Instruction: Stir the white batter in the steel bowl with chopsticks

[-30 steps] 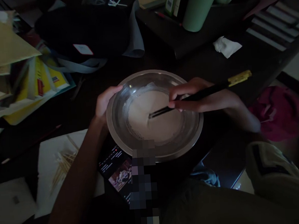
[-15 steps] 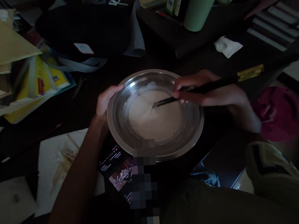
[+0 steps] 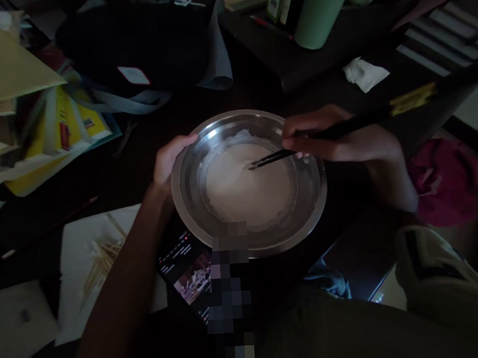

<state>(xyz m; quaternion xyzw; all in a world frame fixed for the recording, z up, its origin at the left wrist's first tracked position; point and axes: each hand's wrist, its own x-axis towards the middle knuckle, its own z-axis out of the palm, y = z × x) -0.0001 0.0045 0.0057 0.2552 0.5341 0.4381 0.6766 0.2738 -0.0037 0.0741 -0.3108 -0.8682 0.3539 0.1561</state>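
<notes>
Steel bowl (image 3: pixel 191 198), L hand (image 3: pixel 168 157) @ edge, chopsticks (image 3: pixel 270 157) w/ room round tips

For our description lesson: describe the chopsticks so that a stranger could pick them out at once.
Find the wide metal bowl of pale liquid at the centre, its left rim held by the left hand. Over its right side, the right hand holds black chopsticks, tips down at the liquid. Unlike the silvery bowl, they carry a gold band beyond the hand.
</notes>
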